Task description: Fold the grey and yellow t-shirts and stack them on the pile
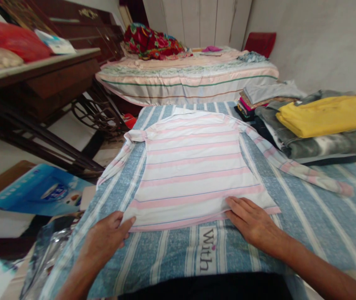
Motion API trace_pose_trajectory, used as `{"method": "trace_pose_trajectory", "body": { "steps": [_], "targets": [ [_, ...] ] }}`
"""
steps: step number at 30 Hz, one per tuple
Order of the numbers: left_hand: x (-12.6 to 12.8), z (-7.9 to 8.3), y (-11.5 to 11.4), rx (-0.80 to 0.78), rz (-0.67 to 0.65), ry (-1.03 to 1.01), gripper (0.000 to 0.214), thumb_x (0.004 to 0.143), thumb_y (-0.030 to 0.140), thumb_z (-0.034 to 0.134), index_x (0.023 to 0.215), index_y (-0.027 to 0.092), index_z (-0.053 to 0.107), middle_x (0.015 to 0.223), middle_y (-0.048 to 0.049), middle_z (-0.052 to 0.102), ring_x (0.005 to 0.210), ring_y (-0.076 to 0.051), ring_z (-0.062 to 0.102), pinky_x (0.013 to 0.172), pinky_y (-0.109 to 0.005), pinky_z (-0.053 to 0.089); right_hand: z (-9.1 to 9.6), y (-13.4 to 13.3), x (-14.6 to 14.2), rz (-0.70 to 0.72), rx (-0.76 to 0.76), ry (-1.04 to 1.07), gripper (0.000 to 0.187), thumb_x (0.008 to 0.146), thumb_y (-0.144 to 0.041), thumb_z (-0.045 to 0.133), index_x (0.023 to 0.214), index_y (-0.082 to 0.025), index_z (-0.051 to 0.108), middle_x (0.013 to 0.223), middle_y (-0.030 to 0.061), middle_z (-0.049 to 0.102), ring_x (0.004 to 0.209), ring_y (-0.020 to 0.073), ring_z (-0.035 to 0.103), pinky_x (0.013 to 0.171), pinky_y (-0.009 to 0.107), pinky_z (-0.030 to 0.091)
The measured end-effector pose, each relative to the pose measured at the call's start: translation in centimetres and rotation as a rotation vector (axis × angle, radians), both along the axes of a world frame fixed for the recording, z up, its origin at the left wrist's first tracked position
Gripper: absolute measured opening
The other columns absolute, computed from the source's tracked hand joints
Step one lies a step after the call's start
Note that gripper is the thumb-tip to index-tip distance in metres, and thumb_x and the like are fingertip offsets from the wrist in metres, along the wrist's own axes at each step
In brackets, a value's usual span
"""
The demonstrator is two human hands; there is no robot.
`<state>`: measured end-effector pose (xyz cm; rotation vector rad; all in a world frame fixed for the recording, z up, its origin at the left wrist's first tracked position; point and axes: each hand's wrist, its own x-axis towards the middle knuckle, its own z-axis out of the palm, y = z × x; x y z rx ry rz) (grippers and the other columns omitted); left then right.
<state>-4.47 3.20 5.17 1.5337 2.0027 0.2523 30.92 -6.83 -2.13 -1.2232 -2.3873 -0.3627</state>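
A white long-sleeved shirt [193,166] with pink stripes and thin blue lines lies spread flat on a blue-and-white striped cloth [293,233]. Its collar points away from me and its hem lies towards me. The right sleeve stretches out to the side; the left one bends downward. At the hem's left corner, my left hand [106,235] pinches the fabric between thumb and fingers. My right hand [253,223] lies flat over the hem, right of the middle, with its fingers extended on the shirt.
Folded clothes, a yellow garment [331,114] on top, are piled at the right, beside a smaller stack [268,93]. Behind is a bed [184,79] with a red floral blanket [153,41]. A sewing-machine table [40,71] and a blue package [45,189] stand left.
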Motion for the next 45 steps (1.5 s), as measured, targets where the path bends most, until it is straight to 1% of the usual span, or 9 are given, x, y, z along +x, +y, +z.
{"method": "trace_pose_trajectory", "body": {
  "steps": [5, 10, 20, 24, 27, 31, 35, 37, 45],
  "targets": [
    [0.1, 0.4, -0.5, 0.049, -0.042, 0.069, 0.027, 0.066, 0.042, 0.059, 0.053, 0.023, 0.045, 0.043, 0.0037, 0.054, 0.041, -0.015, 0.052, 0.047, -0.024, 0.035, 1.1, 1.4, -2.0, 0.042, 0.031, 0.048, 0.020, 0.086, -0.005, 0.044, 0.093, -0.008, 0.063, 0.112, 0.0185, 0.060, 0.111, 0.0275, 0.053, 0.092, 0.045, 0.046],
    [-0.4, 0.2, -0.9, 0.030, 0.005, -0.012, 0.021, 0.064, 0.042, 0.060, 0.059, 0.023, 0.051, 0.045, 0.0035, 0.056, 0.044, -0.016, 0.055, 0.045, -0.023, 0.037, 1.1, -0.1, -1.4, 0.158, -0.006, 0.092, 0.025, 0.086, -0.004, 0.042, 0.101, -0.008, 0.062, 0.114, 0.0157, 0.061, 0.114, 0.0247, 0.052, 0.094, 0.041, 0.047],
    [-1.5, -0.3, -0.3, 0.013, -0.074, 0.033, 0.026, 0.063, 0.048, 0.060, 0.061, 0.024, 0.050, 0.044, 0.0034, 0.053, 0.041, -0.017, 0.051, 0.045, -0.025, 0.037, 0.5, -0.1, -1.3, 0.082, -0.038, 0.107, 0.024, 0.087, -0.006, 0.042, 0.098, -0.011, 0.063, 0.113, 0.0142, 0.062, 0.110, 0.0242, 0.055, 0.091, 0.040, 0.048],
    [-2.5, -0.2, -0.1, 0.134, -0.140, 0.194, 0.026, 0.060, 0.048, 0.065, 0.068, 0.025, 0.056, 0.053, -0.0013, 0.058, 0.057, -0.026, 0.059, 0.057, -0.033, 0.042, 0.8, -0.2, -1.1, 0.058, -0.037, 0.124, 0.023, 0.088, -0.007, 0.042, 0.095, -0.013, 0.063, 0.111, 0.0132, 0.063, 0.109, 0.0227, 0.056, 0.091, 0.039, 0.048],
    [-1.1, 0.5, -0.4, 0.367, -0.200, 0.268, 0.031, 0.063, 0.048, 0.064, 0.082, 0.024, 0.059, 0.083, -0.0078, 0.066, 0.087, -0.036, 0.061, 0.080, -0.044, 0.044, 0.8, -0.5, -0.9, 0.031, 0.008, 0.130, 0.024, 0.088, -0.006, 0.041, 0.097, -0.012, 0.062, 0.110, 0.0128, 0.064, 0.108, 0.0218, 0.057, 0.092, 0.038, 0.047],
    [5.2, 0.2, -1.2, 0.594, -0.440, 0.051, 0.028, 0.075, 0.042, 0.059, 0.095, 0.022, 0.061, 0.121, -0.0105, 0.058, 0.117, -0.030, 0.049, 0.102, -0.041, 0.036, 0.7, -0.9, -0.4, -0.029, 0.055, 0.129, 0.029, 0.087, -0.004, 0.040, 0.105, -0.011, 0.060, 0.110, 0.0134, 0.065, 0.110, 0.0215, 0.055, 0.093, 0.038, 0.046],
    [12.8, -2.1, -1.6, 0.534, -1.001, -0.009, 0.030, 0.088, 0.031, 0.044, 0.112, 0.019, 0.057, 0.140, -0.0081, 0.043, 0.131, -0.023, 0.035, 0.107, -0.040, 0.031, 0.3, -1.5, 1.4, -0.088, 0.002, 0.094, 0.029, 0.086, -0.005, 0.041, 0.105, -0.012, 0.061, 0.112, 0.0137, 0.063, 0.111, 0.0229, 0.055, 0.092, 0.040, 0.047],
    [15.2, -3.1, -1.5, 0.502, -1.168, 0.060, 0.038, 0.089, 0.033, 0.044, 0.123, 0.017, 0.050, 0.145, -0.0089, 0.035, 0.136, -0.023, 0.025, 0.110, -0.042, 0.026, 0.2, -1.9, 2.7, -0.130, -0.021, 0.065, 0.027, 0.086, -0.007, 0.042, 0.105, -0.013, 0.061, 0.113, 0.0137, 0.062, 0.111, 0.0235, 0.054, 0.091, 0.041, 0.047],
    [16.6, -4.8, -1.6, 0.383, -1.359, 0.181, 0.065, 0.086, 0.058, 0.039, 0.141, 0.023, 0.029, 0.152, -0.0084, 0.015, 0.140, -0.024, 0.008, 0.112, -0.046, 0.010, 0.1, -3.2, 6.7, -0.198, -0.115, -0.020, 0.030, 0.085, -0.009, 0.043, 0.110, -0.012, 0.060, 0.118, 0.0144, 0.059, 0.113, 0.0247, 0.053, 0.090, 0.042, 0.048]
  ]
}}
